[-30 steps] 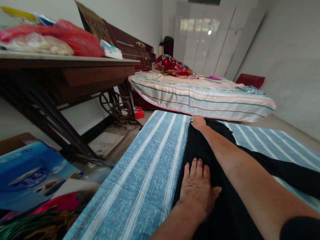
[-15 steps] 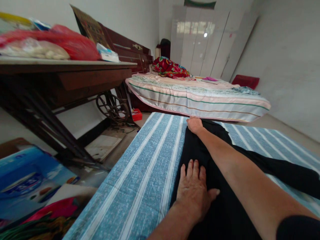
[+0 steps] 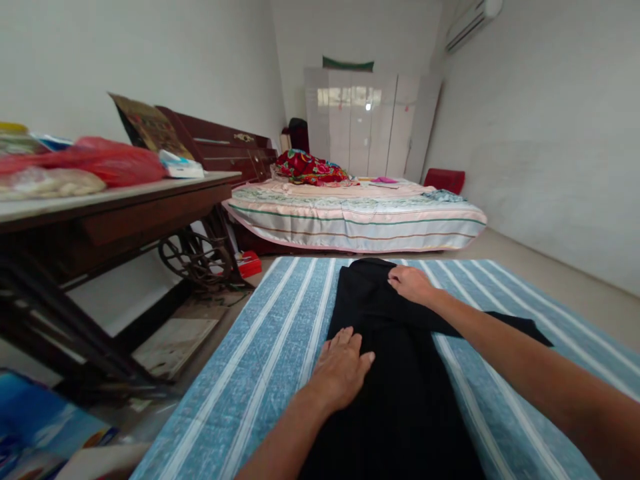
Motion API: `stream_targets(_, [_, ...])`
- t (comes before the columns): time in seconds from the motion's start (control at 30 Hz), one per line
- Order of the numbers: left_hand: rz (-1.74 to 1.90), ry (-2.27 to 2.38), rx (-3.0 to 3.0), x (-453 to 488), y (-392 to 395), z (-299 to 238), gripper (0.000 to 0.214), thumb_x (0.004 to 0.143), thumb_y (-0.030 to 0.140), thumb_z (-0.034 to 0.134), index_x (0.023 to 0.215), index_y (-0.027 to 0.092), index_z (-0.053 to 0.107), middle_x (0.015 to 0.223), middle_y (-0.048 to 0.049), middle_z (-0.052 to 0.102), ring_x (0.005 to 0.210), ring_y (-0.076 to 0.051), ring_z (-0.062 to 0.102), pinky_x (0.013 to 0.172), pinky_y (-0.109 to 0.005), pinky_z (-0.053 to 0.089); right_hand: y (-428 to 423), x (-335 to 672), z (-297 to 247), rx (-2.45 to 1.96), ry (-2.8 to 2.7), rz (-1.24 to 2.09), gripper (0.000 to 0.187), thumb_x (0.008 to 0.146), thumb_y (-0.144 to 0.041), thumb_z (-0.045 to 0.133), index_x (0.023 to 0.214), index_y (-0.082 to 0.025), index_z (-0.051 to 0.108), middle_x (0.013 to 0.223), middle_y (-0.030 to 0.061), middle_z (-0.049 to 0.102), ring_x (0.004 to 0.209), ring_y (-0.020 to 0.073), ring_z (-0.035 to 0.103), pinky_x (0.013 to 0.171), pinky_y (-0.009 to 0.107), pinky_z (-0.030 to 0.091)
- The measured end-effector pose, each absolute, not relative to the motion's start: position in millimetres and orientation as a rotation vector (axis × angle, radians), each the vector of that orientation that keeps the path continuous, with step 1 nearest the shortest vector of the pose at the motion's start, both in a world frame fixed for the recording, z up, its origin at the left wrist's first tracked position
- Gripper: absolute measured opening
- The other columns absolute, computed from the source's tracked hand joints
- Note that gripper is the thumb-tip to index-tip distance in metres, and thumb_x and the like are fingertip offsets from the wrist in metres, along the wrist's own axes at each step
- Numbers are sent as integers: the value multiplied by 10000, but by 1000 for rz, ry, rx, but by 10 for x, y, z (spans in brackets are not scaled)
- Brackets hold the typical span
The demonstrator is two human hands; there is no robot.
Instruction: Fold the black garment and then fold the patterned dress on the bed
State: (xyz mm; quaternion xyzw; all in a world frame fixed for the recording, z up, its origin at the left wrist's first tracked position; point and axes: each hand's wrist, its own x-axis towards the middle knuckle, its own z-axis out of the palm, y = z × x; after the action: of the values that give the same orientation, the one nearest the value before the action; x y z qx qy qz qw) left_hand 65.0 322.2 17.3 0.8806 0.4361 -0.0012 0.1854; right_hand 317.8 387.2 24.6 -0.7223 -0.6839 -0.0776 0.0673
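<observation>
A black long-sleeved top point(image 3: 400, 380) lies spread over a surface covered with a blue cloth with white stripes point(image 3: 260, 373). One of its sleeves points out to the right, passing beneath my right forearm. My left hand point(image 3: 343, 367) rests flat on the top's left edge, fingers stretched forward and thumb apart. Farther forward, my right hand point(image 3: 413, 283) has its fingers curled, gripping the fabric at the upper right of the top, near the shoulder. The lower end of the top runs out of view toward me.
On the left stands a treadle sewing machine table point(image 3: 165, 207) bearing red plastic bags point(image 3: 115, 163) and a tissue pack point(image 3: 181, 165). Beyond the striped surface is a bed point(image 3: 360, 220) with a red floral quilt point(image 3: 313, 168). A blue box point(image 3: 45, 427) sits low at left.
My right hand has moved from the top's upper left corner rightward across it. My left hand stays flat on the left edge. The view has tilted up.
</observation>
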Motion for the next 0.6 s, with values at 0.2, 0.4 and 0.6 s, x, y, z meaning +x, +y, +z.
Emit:
stream_targets(0.2, [82,1332,2630,859,3945,223,395,854,175,359,1168,126,593,1308,-119,545,1237,-203,474,1048,-291,348,3128,3995,94,-2388,-1809,-211,269,869,-249,434,1016,-187,650,1056,89,639,942,204,602,778,278,425])
stream_targets(0.4, [194,1423,2701,1218,4632,-10,465,849,74,283,1244,106,527,1379,-110,473,1292,-174,402,1077,-283,307,2505,4815,-229,-2481,-1549,-284,392,859,-358,427,1119,-142,626,1137,142,614,1024,268,593,858,360,448])
stream_targets(0.6, [172,1429,2734,1459,5021,-199,475,866,96,275,1297,105,473,1411,-87,439,1319,-141,355,1107,-249,234,2180,5155,-553,-2473,-1231,58,653,773,-606,446,1153,-100,606,1030,161,673,928,298,640,815,401,488])
